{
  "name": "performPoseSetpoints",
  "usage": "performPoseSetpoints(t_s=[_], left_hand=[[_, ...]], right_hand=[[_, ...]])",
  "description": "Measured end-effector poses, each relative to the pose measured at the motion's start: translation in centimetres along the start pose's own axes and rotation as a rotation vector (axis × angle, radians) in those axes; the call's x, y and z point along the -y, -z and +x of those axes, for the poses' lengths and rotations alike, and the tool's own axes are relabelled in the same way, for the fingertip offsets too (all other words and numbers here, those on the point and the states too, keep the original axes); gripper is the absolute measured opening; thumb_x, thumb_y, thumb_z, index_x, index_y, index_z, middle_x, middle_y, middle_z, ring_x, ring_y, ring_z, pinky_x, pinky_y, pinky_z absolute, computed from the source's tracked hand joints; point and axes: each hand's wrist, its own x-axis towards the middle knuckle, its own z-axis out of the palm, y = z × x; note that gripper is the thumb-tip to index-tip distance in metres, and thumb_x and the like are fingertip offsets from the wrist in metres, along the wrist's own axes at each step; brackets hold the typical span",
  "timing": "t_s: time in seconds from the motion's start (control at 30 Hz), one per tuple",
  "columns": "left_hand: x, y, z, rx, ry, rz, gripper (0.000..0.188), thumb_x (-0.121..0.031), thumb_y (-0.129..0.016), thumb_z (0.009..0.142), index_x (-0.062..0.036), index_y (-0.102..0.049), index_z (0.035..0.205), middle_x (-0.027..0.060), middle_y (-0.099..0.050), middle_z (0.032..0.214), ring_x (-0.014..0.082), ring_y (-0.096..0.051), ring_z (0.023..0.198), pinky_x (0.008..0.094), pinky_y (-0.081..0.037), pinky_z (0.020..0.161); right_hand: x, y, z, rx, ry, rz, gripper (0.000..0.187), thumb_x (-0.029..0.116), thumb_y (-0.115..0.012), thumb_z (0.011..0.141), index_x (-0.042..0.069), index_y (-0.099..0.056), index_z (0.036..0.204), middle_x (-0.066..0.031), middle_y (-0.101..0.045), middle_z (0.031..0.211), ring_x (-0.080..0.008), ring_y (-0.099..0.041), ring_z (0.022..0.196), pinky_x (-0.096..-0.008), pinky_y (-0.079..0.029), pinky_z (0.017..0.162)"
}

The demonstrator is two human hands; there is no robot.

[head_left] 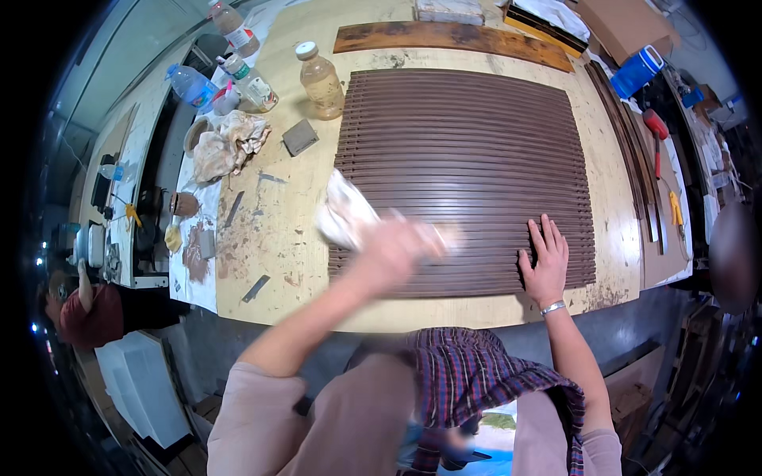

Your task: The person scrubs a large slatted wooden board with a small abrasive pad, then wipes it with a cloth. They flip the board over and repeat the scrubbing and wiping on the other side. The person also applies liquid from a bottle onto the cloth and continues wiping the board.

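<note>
A dark brown slatted panel lies flat on the pale worktable, its slats running left to right. My left hand, smeared by motion, is closed round a white stained cloth over the panel's left half near its front. Part of the cloth hangs out past the panel's left edge. Whether the cloth presses on the slats is too blurred to tell. My right hand rests flat with fingers stretched on the panel's front right corner, a metal bracelet at its wrist.
Left of the panel are a jar of cloudy liquid, a grey sanding block, a crumpled stained rag and several bottles. A brown-stained board lies behind. Long dark strips and a red mallet are at right. Another person is at far left.
</note>
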Motion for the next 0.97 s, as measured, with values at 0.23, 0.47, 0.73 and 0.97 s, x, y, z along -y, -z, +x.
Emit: performPoseSetpoints(t_s=[0.23,0.47,0.73,0.97], left_hand=[[12.5,3.0,-3.0,0.095,0.476,0.364,0.03,-0.006,-0.068,0.083,-0.0216,-0.073,0.108,0.0079,-0.072,0.101,0.0269,-0.067,0.094,0.0399,-0.053,0.086],[-0.4,-0.5,0.6,0.288,0.098,-0.491,0.029,-0.005,-0.069,0.082,-0.0223,-0.072,0.105,0.0029,-0.071,0.096,0.0282,-0.065,0.083,0.0423,-0.054,0.074],[4.4,-3.6,3.8,-0.144,0.108,0.086,0.021,-0.004,-0.065,0.082,-0.0203,-0.072,0.093,0.0069,-0.068,0.093,0.0273,-0.064,0.08,0.0407,-0.051,0.068],[-0.5,-6.0,0.1,0.069,0.013,-0.093,0.044,-0.012,-0.073,0.079,-0.0231,-0.068,0.121,0.0022,-0.065,0.119,0.0227,-0.059,0.103,0.0433,-0.047,0.094]], right_hand=[[0.5,0.1,0.1,-0.014,0.004,0.05,0.064,0.028,-0.066,0.087,0.019,-0.051,0.149,-0.0087,-0.038,0.161,-0.0325,-0.037,0.145,-0.0526,-0.026,0.12],[0.2,0.1,0.1,-0.017,-0.009,0.023,0.064,0.028,-0.067,0.087,0.019,-0.052,0.148,-0.0083,-0.039,0.161,-0.0324,-0.039,0.144,-0.0524,-0.027,0.119],[0.4,0.1,0.1,-0.018,-0.001,0.016,0.064,0.025,-0.067,0.087,0.019,-0.051,0.149,-0.008,-0.038,0.161,-0.0319,-0.038,0.144,-0.0517,-0.027,0.12],[0.3,0.0,0.5,-0.005,0.001,0.009,0.064,0.023,-0.066,0.088,0.017,-0.05,0.15,-0.0109,-0.038,0.162,-0.0338,-0.037,0.146,-0.0468,-0.027,0.12]])
